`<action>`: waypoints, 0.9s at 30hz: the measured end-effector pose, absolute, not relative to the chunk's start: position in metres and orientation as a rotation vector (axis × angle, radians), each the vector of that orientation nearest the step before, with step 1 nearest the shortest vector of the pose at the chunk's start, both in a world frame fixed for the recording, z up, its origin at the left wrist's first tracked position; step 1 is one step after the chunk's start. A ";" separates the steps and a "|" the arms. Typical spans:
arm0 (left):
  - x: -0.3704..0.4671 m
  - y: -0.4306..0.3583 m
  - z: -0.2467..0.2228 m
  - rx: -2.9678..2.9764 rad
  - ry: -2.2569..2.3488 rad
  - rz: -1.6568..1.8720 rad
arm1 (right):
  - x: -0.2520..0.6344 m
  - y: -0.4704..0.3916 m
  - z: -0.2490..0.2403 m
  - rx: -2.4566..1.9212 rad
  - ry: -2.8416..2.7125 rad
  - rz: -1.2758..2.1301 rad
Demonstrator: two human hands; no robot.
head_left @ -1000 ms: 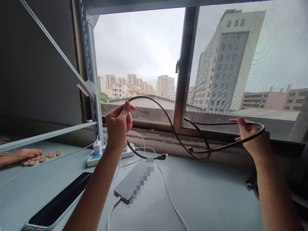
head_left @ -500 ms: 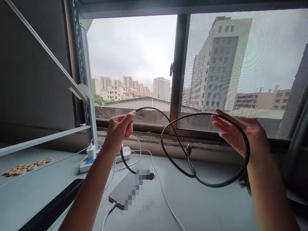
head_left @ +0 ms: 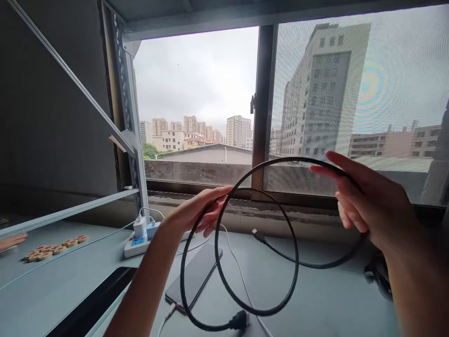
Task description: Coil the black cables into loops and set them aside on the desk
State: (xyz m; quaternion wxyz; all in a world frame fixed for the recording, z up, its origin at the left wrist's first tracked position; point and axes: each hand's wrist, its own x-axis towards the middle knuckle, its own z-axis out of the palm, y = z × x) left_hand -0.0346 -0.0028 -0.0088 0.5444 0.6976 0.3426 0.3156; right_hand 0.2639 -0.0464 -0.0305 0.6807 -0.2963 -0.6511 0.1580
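Note:
A thick black cable (head_left: 295, 255) hangs in loose loops between my hands, above the table. My left hand (head_left: 201, 210) pinches the top of the loops between thumb and fingers. My right hand (head_left: 372, 196) grips the cable further along, index finger stretched out, other fingers curled. One end of the cable has a slim connector (head_left: 259, 236) pointing up and left. The other end carries a bulkier black connector (head_left: 238, 320), low near the front. A phone (head_left: 192, 276) lies flat behind the loops, partly covered by them.
A white power strip (head_left: 133, 248) with chargers stands at the back left. A white charging cord (head_left: 238, 262) runs across the table. Left lie round wooden pieces (head_left: 52, 250) and a dark flat device (head_left: 94, 299). A black object (head_left: 379, 274) sits at right. A metal shelf frame (head_left: 136, 140) rises by the window.
The cable has gone from one wide loop to two overlapping loops nearer my left hand. My left hand has moved right and lower. My right hand has turned and closed on the cable.

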 end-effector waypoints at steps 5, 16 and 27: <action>-0.025 -0.003 -0.012 1.689 0.775 0.480 | 0.251 -0.039 -0.034 -0.712 -1.454 0.141; -0.013 -0.003 -0.018 1.870 0.773 0.525 | 0.267 -0.029 -0.030 -0.931 -1.320 -0.129; -0.045 0.013 -0.007 1.611 0.919 1.453 | 0.342 0.005 -0.039 -0.713 -0.918 -0.080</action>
